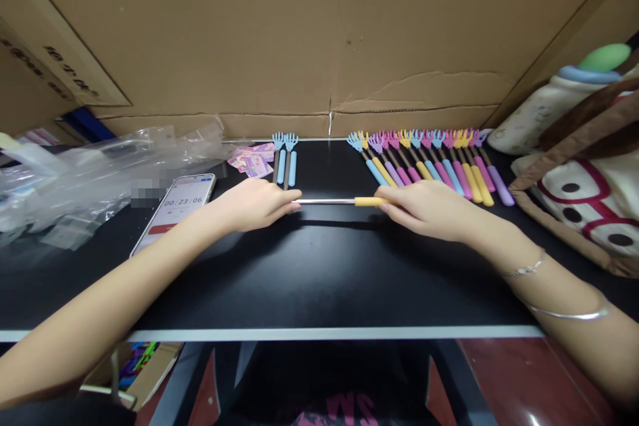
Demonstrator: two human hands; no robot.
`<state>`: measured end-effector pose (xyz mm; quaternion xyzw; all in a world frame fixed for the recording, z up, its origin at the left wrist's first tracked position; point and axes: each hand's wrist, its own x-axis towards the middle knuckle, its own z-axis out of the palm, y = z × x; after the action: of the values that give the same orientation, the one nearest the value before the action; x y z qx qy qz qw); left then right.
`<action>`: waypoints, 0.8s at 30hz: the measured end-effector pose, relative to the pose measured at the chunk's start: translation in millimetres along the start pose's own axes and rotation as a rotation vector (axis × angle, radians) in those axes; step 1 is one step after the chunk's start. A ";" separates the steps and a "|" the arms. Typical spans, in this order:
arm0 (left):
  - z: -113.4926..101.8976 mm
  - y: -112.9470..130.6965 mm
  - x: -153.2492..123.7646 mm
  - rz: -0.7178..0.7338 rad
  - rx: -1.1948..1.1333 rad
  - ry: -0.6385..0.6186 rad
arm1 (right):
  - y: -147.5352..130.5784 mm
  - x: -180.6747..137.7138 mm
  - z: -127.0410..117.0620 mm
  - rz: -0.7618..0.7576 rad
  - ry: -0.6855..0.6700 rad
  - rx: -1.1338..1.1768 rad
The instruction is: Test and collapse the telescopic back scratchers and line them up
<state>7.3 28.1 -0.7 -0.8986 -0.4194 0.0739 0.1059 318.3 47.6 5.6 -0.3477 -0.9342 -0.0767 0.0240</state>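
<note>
Level above the black table, a back scratcher (329,202) with a silver rod and a yellow handle spans the gap between my hands. My left hand (262,203) is closed around its left end and hides whatever head is there. On the yellow handle, the fingers of my right hand (414,210) are pinched shut. Two blue back scratchers (292,170) lie side by side just behind my left hand. Behind my right hand a row of several back scratchers (452,170) in blue, yellow, purple and pink lies with hand-shaped heads toward the cardboard.
Left of my arm are a phone (174,206) running a timer and clear plastic bags (100,173). Small printed cards (253,161) lie near the back. At right stand a bottle (544,103) and a cloth bag (579,193). A cardboard wall (279,33) closes the back.
</note>
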 end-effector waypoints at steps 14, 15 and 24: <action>-0.4 0.1 -0.2 -0.005 0.038 0.015 | 1.0 0.2 0.3 -0.011 0.048 0.005; -0.3 0.2 -0.1 -0.008 0.042 0.015 | 1.1 0.4 0.4 -0.007 0.048 0.008; -1.4 1.2 0.5 -0.016 0.029 -0.017 | 2.1 2.1 -0.9 0.009 0.008 0.038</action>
<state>8.8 27.6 0.3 -0.8929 -0.4263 0.0869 0.1158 318.1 50.4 6.9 -0.3509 -0.9338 -0.0604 0.0347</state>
